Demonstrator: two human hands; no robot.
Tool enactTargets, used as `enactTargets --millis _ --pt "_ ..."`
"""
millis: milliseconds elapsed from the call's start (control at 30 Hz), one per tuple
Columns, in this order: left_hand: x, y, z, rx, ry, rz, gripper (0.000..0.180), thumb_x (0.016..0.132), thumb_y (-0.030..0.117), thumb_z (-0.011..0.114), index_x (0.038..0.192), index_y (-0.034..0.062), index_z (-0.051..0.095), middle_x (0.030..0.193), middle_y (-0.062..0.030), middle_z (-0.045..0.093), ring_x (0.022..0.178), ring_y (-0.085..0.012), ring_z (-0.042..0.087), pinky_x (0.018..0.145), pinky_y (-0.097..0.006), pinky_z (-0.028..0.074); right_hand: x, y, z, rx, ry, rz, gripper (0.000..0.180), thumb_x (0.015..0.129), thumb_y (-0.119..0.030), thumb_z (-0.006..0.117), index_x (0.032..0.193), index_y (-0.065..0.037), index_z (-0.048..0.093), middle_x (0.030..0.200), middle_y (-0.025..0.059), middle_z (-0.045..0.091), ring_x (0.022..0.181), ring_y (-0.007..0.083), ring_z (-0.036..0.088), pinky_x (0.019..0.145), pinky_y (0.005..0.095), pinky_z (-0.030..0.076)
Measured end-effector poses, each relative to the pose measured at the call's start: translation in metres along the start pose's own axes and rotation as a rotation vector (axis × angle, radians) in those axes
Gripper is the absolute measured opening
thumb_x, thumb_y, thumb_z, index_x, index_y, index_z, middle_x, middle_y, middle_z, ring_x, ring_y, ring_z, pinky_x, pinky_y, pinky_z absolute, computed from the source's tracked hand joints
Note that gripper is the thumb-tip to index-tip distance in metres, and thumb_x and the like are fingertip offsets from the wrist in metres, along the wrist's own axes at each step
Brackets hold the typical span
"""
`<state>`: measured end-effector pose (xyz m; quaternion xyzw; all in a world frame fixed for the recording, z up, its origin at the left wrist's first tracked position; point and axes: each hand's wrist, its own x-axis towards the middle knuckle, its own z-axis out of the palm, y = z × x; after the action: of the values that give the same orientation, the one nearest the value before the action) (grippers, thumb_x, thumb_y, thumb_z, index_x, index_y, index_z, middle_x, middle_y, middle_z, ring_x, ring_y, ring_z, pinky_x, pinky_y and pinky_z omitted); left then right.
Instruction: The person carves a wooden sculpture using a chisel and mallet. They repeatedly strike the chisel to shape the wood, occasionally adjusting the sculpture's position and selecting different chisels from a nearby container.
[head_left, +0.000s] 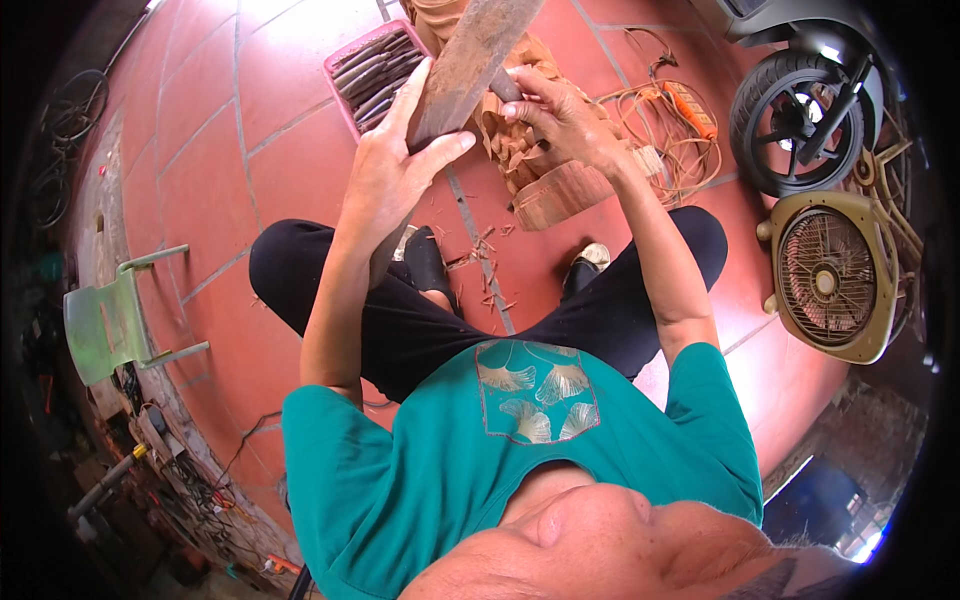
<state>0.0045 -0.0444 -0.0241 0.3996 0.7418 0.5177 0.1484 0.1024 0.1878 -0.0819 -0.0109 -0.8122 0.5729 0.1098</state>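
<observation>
The left hand [393,165] has its thumb and pointer finger spread wide, with a long flat bar [460,75] between them. The bar is brown and gray and goes up past the fingertips. The other left fingers are hidden, so I cannot tell how tight they hold. The right hand [575,125] has its thumb and pointer pinched on a dark stub [508,87], at the bar's right edge. I cannot tell if the stub and bar are joined.

To do this part well, I think the left hand should keep the bar very still, and the right pinch should stay snug. It seems smart to keep soft fingertips off the bar's edges, in case they are sharp.

Both arms reach out past the knees. The left wrist is almost straight, and the right arm slants in, with its fingers curled.

Below the right fingers lies a carved wood piece [562,195] on the floor. Left of the left fingers is a pink tray [337,98] of thin tools [380,75]. Wood chips [488,240] lie below both hands, between the feet.
</observation>
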Motion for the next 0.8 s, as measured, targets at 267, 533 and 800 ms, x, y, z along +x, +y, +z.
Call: enactTargets --millis 267,533,800 --pt "-0.005 0.02 -0.004 -0.205 0.143 -0.101 0.079 0.09 0.023 0.078 0.156 0.0063 0.038 0.111 -0.0098 0.071 0.073 -0.01 0.063 0.057 -0.026 0.052 0.003 0.011 0.001 -0.005 -0.017 0.016 0.03 0.1 -0.021 0.066 0.127 -0.008 0.061 0.091 0.002 0.059 0.084 0.0121 0.055 0.077 0.0314 0.048" --pt "-0.007 0.003 -0.002 -0.228 0.015 -0.152 0.077 0.091 0.025 0.077 0.155 0.0036 0.04 0.124 -0.0141 0.065 0.097 -0.0151 0.065 0.079 -0.029 0.055 0.003 0.013 0.005 0.026 0.006 -0.012 0.031 0.099 -0.022 0.067 0.127 -0.01 0.061 0.089 0.0032 0.058 0.081 0.0117 0.054 0.074 0.0308 0.047" --pt "-0.006 0.011 0.001 -0.201 0.099 -0.027 0.076 0.092 0.019 0.075 0.156 0.0021 0.038 0.127 -0.0154 0.065 0.11 -0.0177 0.064 0.093 -0.03 0.052 0.006 -0.004 0.014 -0.057 -0.049 -0.032 0.034 0.098 -0.022 0.069 0.13 -0.011 0.061 0.088 0.0016 0.06 0.08 0.0115 0.055 0.075 0.0306 0.047"
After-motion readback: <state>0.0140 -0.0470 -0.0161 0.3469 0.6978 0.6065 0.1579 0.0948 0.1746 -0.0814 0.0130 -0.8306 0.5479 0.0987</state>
